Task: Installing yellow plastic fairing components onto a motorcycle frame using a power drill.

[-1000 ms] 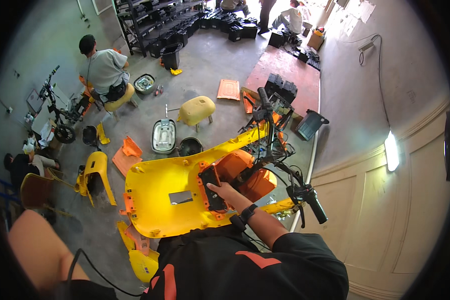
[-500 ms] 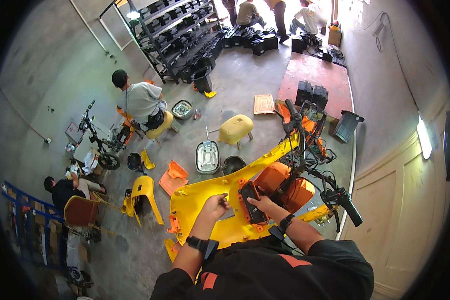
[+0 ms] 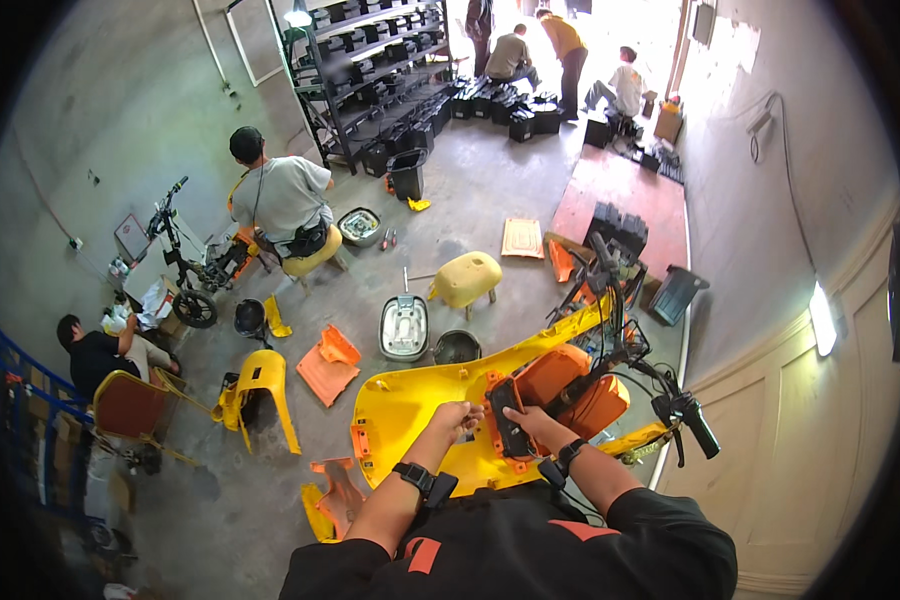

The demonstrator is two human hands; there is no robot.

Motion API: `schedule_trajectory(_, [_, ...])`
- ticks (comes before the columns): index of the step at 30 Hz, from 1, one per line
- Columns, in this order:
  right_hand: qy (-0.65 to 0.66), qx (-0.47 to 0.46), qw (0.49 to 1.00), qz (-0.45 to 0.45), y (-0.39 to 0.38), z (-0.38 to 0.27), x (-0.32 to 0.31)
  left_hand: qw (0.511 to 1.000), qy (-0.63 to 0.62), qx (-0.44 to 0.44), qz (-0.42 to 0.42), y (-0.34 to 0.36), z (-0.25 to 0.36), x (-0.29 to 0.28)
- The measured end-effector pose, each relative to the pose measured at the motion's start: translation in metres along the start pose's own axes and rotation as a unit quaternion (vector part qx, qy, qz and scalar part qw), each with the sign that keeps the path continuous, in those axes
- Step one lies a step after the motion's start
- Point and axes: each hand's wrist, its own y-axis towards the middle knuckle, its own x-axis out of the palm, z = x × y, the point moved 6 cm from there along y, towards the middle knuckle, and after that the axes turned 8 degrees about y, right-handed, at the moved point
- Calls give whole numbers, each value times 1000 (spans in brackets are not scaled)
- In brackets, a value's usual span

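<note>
A long black box-shaped part (image 3: pixel 510 428) sits in an orange frame (image 3: pixel 494 380) on a large yellow body panel (image 3: pixel 400 410). My right hand (image 3: pixel 536 424) grips its right side, with the thumb lying over its top. Just left of the part is my left hand (image 3: pixel 456 418), its fingers curled together above the yellow panel. Anything between those fingers is too small to make out. Beyond my right hand, orange covers (image 3: pixel 552 372) and black handlebars (image 3: pixel 685 410) with cables join the yellow bodywork.
A yellow stool (image 3: pixel 467 278), a grey metal tray (image 3: pixel 404 328) and a black bucket (image 3: pixel 457 348) stand ahead. Orange panels (image 3: pixel 328 372) and a yellow fender (image 3: pixel 268 385) lie at left. One person (image 3: pixel 285 200) sits near a small bike; others sit or stand near black boxes.
My view has shifted, showing more of the floor at lower left. My left hand has come nearer the black part's left edge. The right hand keeps its place on it.
</note>
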Motion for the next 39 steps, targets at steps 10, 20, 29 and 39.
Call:
schedule_trajectory(10, [-15, 38, 999, 28, -33, -4, 8, 998, 35, 28, -40, -30, 13, 6])
schedule_trajectory(20, [51, 9, 999, -9, -3, -7, 1, 992, 103, 64, -20, -4, 11, -16])
schedule_trajectory(29, [13, 27, 1000, -10, -5, -2, 6, 912, 408, -13, -20, -20, -36, 17])
schedule_trajectory(39, [-16, 18, 1000, -18, 14, 25, 0, 928, 365, -64, -29, -24, -69, 36])
